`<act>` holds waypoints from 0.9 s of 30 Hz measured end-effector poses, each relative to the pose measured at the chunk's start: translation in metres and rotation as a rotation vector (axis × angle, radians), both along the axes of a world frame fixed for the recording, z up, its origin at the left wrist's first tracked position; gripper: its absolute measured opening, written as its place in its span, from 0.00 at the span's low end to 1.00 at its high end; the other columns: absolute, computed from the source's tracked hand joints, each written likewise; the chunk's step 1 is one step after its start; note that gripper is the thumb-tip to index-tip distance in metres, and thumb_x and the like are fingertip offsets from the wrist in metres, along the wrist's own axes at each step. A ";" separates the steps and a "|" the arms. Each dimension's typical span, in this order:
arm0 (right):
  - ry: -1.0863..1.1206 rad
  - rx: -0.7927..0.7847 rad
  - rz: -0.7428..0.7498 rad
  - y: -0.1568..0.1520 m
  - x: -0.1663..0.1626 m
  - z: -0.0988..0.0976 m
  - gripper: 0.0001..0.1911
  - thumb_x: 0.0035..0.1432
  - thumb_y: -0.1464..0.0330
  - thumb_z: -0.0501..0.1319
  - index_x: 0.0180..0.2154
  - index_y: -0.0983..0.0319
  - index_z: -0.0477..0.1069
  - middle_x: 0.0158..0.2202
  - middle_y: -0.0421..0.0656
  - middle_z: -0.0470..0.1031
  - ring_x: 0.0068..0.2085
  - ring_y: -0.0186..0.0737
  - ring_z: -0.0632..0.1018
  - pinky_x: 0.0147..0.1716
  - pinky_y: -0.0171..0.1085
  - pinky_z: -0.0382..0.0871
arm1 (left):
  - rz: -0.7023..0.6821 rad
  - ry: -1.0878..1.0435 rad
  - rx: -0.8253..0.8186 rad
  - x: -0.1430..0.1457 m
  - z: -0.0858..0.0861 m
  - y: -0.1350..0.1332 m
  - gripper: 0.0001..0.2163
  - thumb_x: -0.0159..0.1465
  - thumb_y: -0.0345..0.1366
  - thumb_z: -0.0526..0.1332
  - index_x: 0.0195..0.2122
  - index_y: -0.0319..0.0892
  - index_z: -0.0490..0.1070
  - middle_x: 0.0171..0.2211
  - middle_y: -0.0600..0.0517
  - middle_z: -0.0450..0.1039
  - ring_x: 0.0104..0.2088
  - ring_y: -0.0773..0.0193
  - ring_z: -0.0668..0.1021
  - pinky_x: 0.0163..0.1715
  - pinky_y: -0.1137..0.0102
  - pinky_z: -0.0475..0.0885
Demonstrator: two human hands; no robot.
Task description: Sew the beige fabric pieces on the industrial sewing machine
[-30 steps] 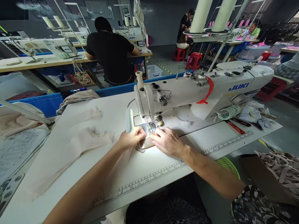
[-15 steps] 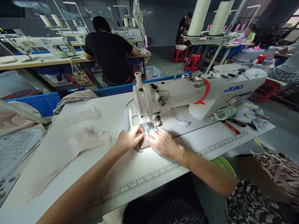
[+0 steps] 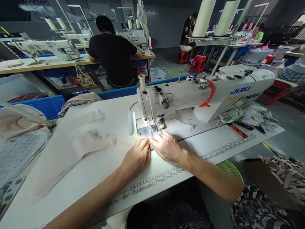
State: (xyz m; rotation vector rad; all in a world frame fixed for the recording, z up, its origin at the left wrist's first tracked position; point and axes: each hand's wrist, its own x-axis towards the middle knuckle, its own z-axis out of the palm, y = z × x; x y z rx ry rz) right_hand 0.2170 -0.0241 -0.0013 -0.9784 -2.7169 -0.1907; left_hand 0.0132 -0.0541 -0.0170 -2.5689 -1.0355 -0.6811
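Observation:
Just in front of the presser foot (image 3: 152, 131) of a white JUKI sewing machine (image 3: 176, 95), my two hands meet at their fingertips. My left hand (image 3: 137, 155) is closed in a pinch, thumb and fingers pressed together. From the right, my right hand (image 3: 168, 147) is closed too, its fingers bent down close to the needle. A small piece of beige fabric (image 3: 152, 147) shows between them, mostly hidden by the fingers. Left of the needle the metal plate (image 3: 143, 131) is lit by the machine's lamp. Thin pale fabric pieces (image 3: 92, 144) lie on the table to the left.
Red-handled snips (image 3: 238, 130), a coil of pale green cord (image 3: 231, 115) and fabric scraps (image 3: 256, 117) lie at the right. A printed ruler (image 3: 164, 175) runs along the front edge. Thread cones (image 3: 203, 19) stand above. A person in black (image 3: 111, 57) sits ahead.
My left hand has drawn back from the needle towards me, uncovering the metal plate. My right hand stays almost in place. The view has shifted slightly.

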 end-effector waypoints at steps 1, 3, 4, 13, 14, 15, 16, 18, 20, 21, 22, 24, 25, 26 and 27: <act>0.008 -0.004 -0.017 0.001 0.001 0.002 0.14 0.72 0.73 0.53 0.49 0.64 0.77 0.40 0.48 0.77 0.38 0.45 0.72 0.41 0.45 0.64 | 0.002 0.005 0.003 0.000 -0.001 0.002 0.17 0.74 0.29 0.51 0.54 0.31 0.77 0.47 0.37 0.81 0.47 0.50 0.82 0.51 0.57 0.84; 0.023 -0.005 -0.071 0.005 0.006 0.004 0.15 0.73 0.74 0.53 0.48 0.62 0.78 0.39 0.46 0.77 0.37 0.44 0.72 0.42 0.45 0.65 | 0.001 0.009 0.009 -0.001 -0.003 0.006 0.17 0.74 0.28 0.50 0.54 0.30 0.77 0.47 0.36 0.81 0.47 0.49 0.82 0.51 0.57 0.84; 0.030 0.004 -0.107 0.008 0.008 0.005 0.15 0.72 0.75 0.52 0.47 0.61 0.78 0.38 0.45 0.77 0.36 0.44 0.72 0.42 0.44 0.65 | 0.000 0.010 0.009 0.000 -0.003 0.009 0.17 0.74 0.29 0.50 0.54 0.29 0.77 0.47 0.35 0.81 0.47 0.49 0.82 0.50 0.57 0.84; 0.134 0.145 -0.199 0.027 0.025 -0.001 0.15 0.69 0.77 0.55 0.33 0.60 0.76 0.32 0.43 0.76 0.32 0.41 0.71 0.40 0.42 0.61 | 0.033 -0.007 -0.072 0.005 -0.005 0.029 0.17 0.75 0.31 0.49 0.54 0.35 0.77 0.47 0.37 0.80 0.47 0.49 0.82 0.49 0.57 0.84; 0.133 0.148 -0.202 0.027 0.026 -0.001 0.15 0.69 0.77 0.55 0.33 0.60 0.76 0.31 0.43 0.76 0.32 0.41 0.71 0.40 0.42 0.61 | 0.036 -0.003 -0.079 0.006 -0.005 0.029 0.17 0.75 0.31 0.49 0.53 0.35 0.77 0.47 0.37 0.80 0.47 0.49 0.81 0.48 0.57 0.84; 0.132 0.152 -0.203 0.027 0.026 -0.001 0.15 0.68 0.77 0.55 0.33 0.60 0.76 0.31 0.43 0.76 0.31 0.41 0.71 0.40 0.42 0.61 | 0.039 0.000 -0.084 0.007 -0.005 0.030 0.17 0.75 0.31 0.49 0.53 0.36 0.77 0.47 0.37 0.80 0.47 0.49 0.81 0.48 0.57 0.84; 0.132 0.157 -0.201 0.026 0.026 -0.001 0.15 0.68 0.77 0.55 0.32 0.60 0.76 0.32 0.43 0.76 0.32 0.41 0.71 0.40 0.42 0.61 | 0.043 0.001 -0.088 0.007 -0.005 0.031 0.17 0.75 0.31 0.49 0.53 0.37 0.77 0.46 0.38 0.80 0.47 0.49 0.81 0.49 0.57 0.84; 0.134 0.161 -0.188 0.026 0.025 -0.002 0.15 0.68 0.77 0.55 0.32 0.60 0.75 0.32 0.43 0.76 0.32 0.41 0.71 0.40 0.42 0.61 | 0.051 0.000 -0.101 0.008 -0.005 0.031 0.17 0.75 0.31 0.49 0.53 0.38 0.77 0.46 0.38 0.80 0.47 0.50 0.81 0.50 0.57 0.83; 0.146 0.154 -0.177 0.025 0.025 -0.003 0.15 0.68 0.77 0.54 0.32 0.60 0.75 0.32 0.43 0.76 0.32 0.41 0.71 0.39 0.43 0.60 | 0.049 -0.007 -0.121 0.009 -0.006 0.031 0.17 0.75 0.32 0.49 0.54 0.37 0.76 0.47 0.38 0.80 0.47 0.49 0.81 0.50 0.55 0.83; 0.156 0.141 -0.176 0.025 0.025 -0.003 0.16 0.68 0.77 0.54 0.32 0.61 0.76 0.32 0.43 0.76 0.32 0.41 0.71 0.40 0.42 0.60 | 0.048 -0.011 -0.132 0.009 -0.006 0.030 0.17 0.75 0.32 0.49 0.54 0.36 0.76 0.47 0.37 0.80 0.47 0.48 0.81 0.49 0.55 0.83; 0.171 0.120 -0.179 0.025 0.025 -0.004 0.16 0.69 0.76 0.53 0.33 0.61 0.77 0.33 0.44 0.77 0.32 0.41 0.71 0.40 0.42 0.60 | 0.049 -0.017 -0.143 0.009 -0.006 0.030 0.17 0.75 0.32 0.49 0.54 0.36 0.76 0.47 0.37 0.80 0.47 0.48 0.80 0.49 0.55 0.83; 0.216 0.052 -0.207 0.027 0.025 -0.003 0.17 0.72 0.75 0.53 0.34 0.61 0.77 0.34 0.44 0.78 0.33 0.40 0.72 0.40 0.42 0.60 | 0.056 -0.028 -0.158 0.008 -0.007 0.030 0.17 0.74 0.32 0.49 0.54 0.37 0.77 0.46 0.38 0.79 0.46 0.49 0.80 0.48 0.55 0.83; 0.243 0.007 -0.229 0.029 0.024 -0.002 0.17 0.73 0.73 0.53 0.35 0.62 0.78 0.34 0.45 0.78 0.34 0.40 0.73 0.40 0.41 0.60 | 0.059 -0.031 -0.162 0.008 -0.008 0.030 0.17 0.74 0.31 0.50 0.54 0.37 0.77 0.46 0.38 0.79 0.45 0.49 0.80 0.48 0.56 0.82; 0.271 -0.040 -0.253 0.032 0.024 -0.001 0.16 0.74 0.72 0.53 0.35 0.62 0.78 0.35 0.45 0.79 0.34 0.40 0.74 0.39 0.40 0.60 | 0.060 -0.031 -0.163 0.008 -0.009 0.030 0.17 0.74 0.31 0.50 0.54 0.38 0.77 0.47 0.39 0.79 0.46 0.50 0.80 0.48 0.56 0.82; 0.299 -0.086 -0.279 0.036 0.024 0.002 0.16 0.75 0.70 0.54 0.36 0.62 0.77 0.35 0.46 0.80 0.34 0.40 0.74 0.38 0.39 0.60 | 0.057 -0.028 -0.159 0.007 -0.009 0.030 0.16 0.74 0.31 0.50 0.53 0.38 0.77 0.47 0.39 0.79 0.46 0.50 0.80 0.48 0.56 0.82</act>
